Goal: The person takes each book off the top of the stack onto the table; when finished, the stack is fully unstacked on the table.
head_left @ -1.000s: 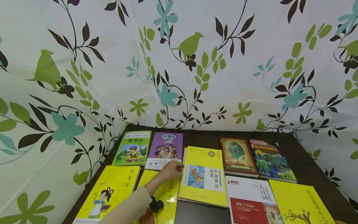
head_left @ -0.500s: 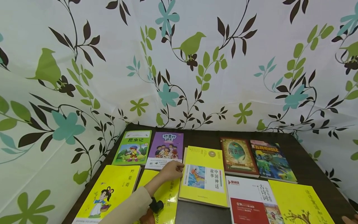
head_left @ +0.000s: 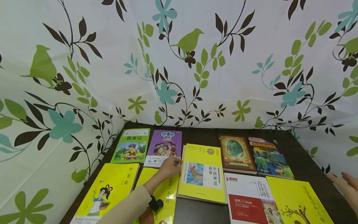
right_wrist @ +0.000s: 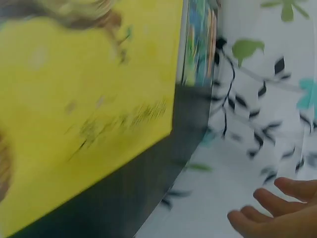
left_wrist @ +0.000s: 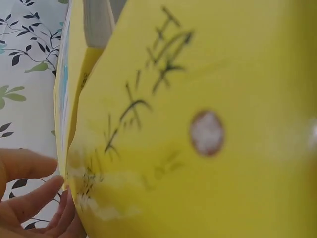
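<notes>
In the head view my left hand reaches over a yellow book. Its fingertips are at the left edge of the middle yellow book, which lies flat. The left wrist view shows the thumb and fingers slightly apart beside the book edge; whether they touch it is hard to tell. My right hand is at the right side of the head view, fingers spread and holding nothing. It is right of the yellow book with a tree drawing. In the right wrist view its fingers are loosely extended.
Other books lie flat on the dark table: green, purple, brown, blue-green, white and red, and yellow with a girl. A patterned cloth stands behind and beside the table.
My right hand has come in from the lower right and moved up beside the table's right side. My left hand stays at the middle book's left edge. The books lie as before.
</notes>
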### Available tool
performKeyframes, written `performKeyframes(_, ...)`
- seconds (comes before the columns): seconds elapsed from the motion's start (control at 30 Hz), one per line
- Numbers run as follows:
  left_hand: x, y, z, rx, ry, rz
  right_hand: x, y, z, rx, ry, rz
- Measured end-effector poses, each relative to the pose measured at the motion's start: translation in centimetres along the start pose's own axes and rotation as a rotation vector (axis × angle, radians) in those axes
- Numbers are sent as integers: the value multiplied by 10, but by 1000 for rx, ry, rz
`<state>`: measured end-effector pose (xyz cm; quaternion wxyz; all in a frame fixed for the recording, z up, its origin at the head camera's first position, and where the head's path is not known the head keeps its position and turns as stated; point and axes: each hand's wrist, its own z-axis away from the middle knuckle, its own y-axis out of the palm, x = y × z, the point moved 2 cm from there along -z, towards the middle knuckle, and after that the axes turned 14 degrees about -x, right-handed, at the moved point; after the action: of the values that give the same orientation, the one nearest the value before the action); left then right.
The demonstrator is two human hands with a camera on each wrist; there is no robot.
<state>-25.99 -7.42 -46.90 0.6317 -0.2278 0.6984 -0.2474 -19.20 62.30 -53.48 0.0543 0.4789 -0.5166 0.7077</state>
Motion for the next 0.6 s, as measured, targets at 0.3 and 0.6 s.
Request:
performKeyframes(0.3, -5, -26, -13, -221, 54, 93, 170, -8, 140, 89, -424, 235)
performKeyframes(0.6, -3, -61, -37, -314, 146, -10, 212, 26, 164, 93, -674, 140)
